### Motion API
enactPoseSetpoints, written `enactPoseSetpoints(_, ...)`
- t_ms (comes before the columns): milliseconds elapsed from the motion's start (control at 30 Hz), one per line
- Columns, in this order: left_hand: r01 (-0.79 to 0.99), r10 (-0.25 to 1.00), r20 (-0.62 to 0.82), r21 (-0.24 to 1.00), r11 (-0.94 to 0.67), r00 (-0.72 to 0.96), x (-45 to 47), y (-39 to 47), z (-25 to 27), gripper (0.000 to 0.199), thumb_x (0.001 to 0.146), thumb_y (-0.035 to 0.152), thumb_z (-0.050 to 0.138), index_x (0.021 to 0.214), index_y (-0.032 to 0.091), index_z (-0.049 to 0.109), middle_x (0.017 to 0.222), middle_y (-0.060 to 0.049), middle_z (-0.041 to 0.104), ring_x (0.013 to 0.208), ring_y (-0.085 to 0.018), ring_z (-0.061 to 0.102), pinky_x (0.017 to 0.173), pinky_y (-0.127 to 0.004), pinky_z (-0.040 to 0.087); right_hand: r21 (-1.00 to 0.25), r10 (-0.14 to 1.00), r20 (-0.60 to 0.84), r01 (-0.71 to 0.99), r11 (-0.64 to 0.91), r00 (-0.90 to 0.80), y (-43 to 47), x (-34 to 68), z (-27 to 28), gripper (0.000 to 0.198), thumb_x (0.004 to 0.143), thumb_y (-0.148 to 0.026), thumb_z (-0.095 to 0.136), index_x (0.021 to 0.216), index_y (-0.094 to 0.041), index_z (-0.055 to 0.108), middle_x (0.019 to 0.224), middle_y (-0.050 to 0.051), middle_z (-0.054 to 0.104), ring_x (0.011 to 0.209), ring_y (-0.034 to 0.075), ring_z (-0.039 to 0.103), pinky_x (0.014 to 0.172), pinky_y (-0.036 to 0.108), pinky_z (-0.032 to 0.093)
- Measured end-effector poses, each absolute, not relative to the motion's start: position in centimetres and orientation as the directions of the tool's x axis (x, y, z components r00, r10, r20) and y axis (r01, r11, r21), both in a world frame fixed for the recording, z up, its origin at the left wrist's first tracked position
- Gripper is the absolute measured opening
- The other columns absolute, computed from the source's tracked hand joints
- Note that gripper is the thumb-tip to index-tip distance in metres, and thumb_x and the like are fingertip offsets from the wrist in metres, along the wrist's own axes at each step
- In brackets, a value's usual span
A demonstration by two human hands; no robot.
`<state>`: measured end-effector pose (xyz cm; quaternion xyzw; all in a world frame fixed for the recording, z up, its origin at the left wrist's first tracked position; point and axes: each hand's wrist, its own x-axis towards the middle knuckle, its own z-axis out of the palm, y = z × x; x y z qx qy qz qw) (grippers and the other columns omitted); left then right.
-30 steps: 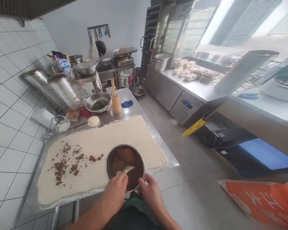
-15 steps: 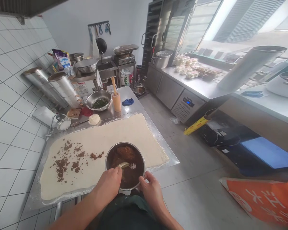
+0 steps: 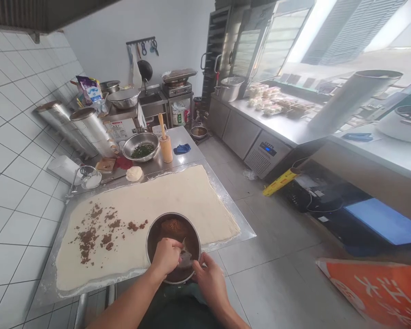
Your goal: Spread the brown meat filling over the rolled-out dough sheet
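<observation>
A round metal bowl (image 3: pixel 153 234) is held in front of my body, at the near edge of a large rolled sheet of dough (image 3: pixel 167 192). Brown crumbly filling (image 3: pixel 174 226) lies inside it. My right hand (image 3: pixel 211 278) grips the bowl's right rim, thumb on top and fingers outside. Reaching into the bowl, my left hand (image 3: pixel 167 257) is closed round a pale, scoop-like utensil (image 3: pixel 186 256), whose exact kind is unclear. Clumps of brown filling (image 3: pixel 89 240) are scattered over the left part of the dough.
Behind the dough stand a metal bowl of chopped greens (image 3: pixel 142 148), a wooden rolling pin (image 3: pixel 165 148), a dough ball (image 3: pixel 134 173) and a blue cloth (image 3: pixel 182 149). A tiled wall (image 3: pixel 13 214) borders the left side. An orange bag (image 3: pixel 373 288) lies at lower right.
My left hand has moved right and deeper over the bowl with the utensil, which has turned toward me. The bowl has shifted slightly left and nearer, my right hand still on its rim.
</observation>
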<state>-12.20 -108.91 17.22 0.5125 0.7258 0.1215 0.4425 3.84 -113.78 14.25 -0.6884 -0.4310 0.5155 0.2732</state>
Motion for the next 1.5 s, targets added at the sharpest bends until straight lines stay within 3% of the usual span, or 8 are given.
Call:
enactPoseSetpoints(233,0.360,0.871,-0.492,0.814,0.456,0.008,-13.7,-110.4,16.1,0.043,0.083,0.031,0.056,0.111,0.008,0.080,0.067,-0.005,0.068,0.061,-0.017,0.058,0.064,-0.031,0.044,-0.840,0.917,-0.390,0.376,-0.391,0.082,-112.8,5.0,15.5,0.011,0.083,-0.035,0.046,0.077,-0.026,0.041,0.059,-0.006,0.048,0.064,0.017,0.040,0.066,0.032,0.031)
enactPoseSetpoints(400,0.194,0.866,-0.498,0.856,0.480,0.054,-15.4,-110.8,17.6,0.041,0.083,0.036,0.064,0.109,0.009,0.081,0.069,-0.005,0.066,0.064,-0.015,0.055,0.065,-0.031,0.040,-0.792,0.882,-0.453,0.396,-0.465,0.130,-111.9,5.7,16.1,0.016,0.083,-0.036,0.045,0.073,-0.026,0.039,0.051,-0.007,0.047,0.057,0.016,0.043,0.062,0.031,0.032)
enactPoseSetpoints(533,0.022,0.851,-0.520,0.854,0.520,0.078,-16.3,-110.8,19.6,0.037,0.081,0.036,0.072,0.105,0.010,0.081,0.067,-0.004,0.063,0.063,-0.013,0.050,0.064,-0.028,0.036,-0.817,0.834,-0.540,0.168,-0.552,0.114,-111.5,6.3,15.9,0.021,0.079,-0.042,0.050,0.072,-0.026,0.039,0.059,-0.006,0.055,0.062,0.017,0.059,0.062,0.028,0.044)
enactPoseSetpoints(633,-0.041,0.856,-0.515,0.855,0.517,0.048,-18.2,-110.7,21.8,0.036,0.079,0.037,0.077,0.104,0.011,0.082,0.072,-0.006,0.065,0.065,-0.012,0.049,0.062,-0.027,0.034,-0.832,0.826,-0.551,-0.009,-0.554,0.119,-111.6,7.2,15.9,0.026,0.075,-0.044,0.055,0.070,-0.025,0.038,0.064,-0.006,0.055,0.065,0.016,0.062,0.061,0.026,0.050)
enactPoseSetpoints(867,0.183,0.920,-0.344,0.908,0.377,-0.186,-27.8,-110.0,27.1,0.063,0.088,0.051,0.077,0.142,0.020,0.068,0.071,-0.001,0.059,0.068,-0.015,0.048,0.061,-0.028,0.038,-0.842,0.811,-0.531,-0.044,-0.538,0.246,-111.9,10.9,15.5,0.032,0.073,-0.048,0.062,0.067,-0.026,0.040,0.059,-0.005,0.055,0.063,0.015,0.061,0.065,0.026,0.055)
enactPoseSetpoints(1100,0.210,0.905,-0.286,0.909,0.360,-0.314,-35.7,-104.4,27.4,0.069,0.073,0.046,0.087,0.131,0.011,0.073,0.070,-0.002,0.060,0.066,-0.015,0.050,0.059,-0.029,0.038,-0.827,0.769,-0.560,-0.156,-0.540,0.307,-111.6,13.6,15.7,0.038,0.069,-0.050,0.067,0.065,-0.026,0.039,0.060,-0.004,0.058,0.073,0.021,0.071,0.069,0.027,0.056)
enactPoseSetpoints(1300,0.187,0.866,-0.274,0.907,0.378,-0.419,-41.4,-101.3,29.0,0.071,0.059,0.037,0.093,0.120,0.006,0.076,0.069,-0.002,0.061,0.065,-0.012,0.049,0.058,-0.026,0.035,-0.780,0.707,-0.625,-0.217,-0.587,0.330,-112.2,14.5,14.8,0.046,0.064,-0.052,0.073,0.065,-0.025,0.037,0.058,-0.005,0.056,0.075,0.021,0.073,0.062,0.023,0.048)
enactPoseSetpoints(1500,0.238,0.847,-0.280,0.877,0.417,-0.452,-44.3,-103.6,30.9,0.075,0.061,0.040,0.094,0.125,0.006,0.074,0.069,-0.001,0.061,0.066,-0.013,0.049,0.061,-0.028,0.035,-0.738,0.682,-0.672,-0.324,-0.591,0.288,-112.7,14.1,14.3,0.051,0.054,-0.053,0.081,0.061,-0.023,0.039,0.057,-0.006,0.055,0.069,0.015,0.067,0.067,0.023,0.053)
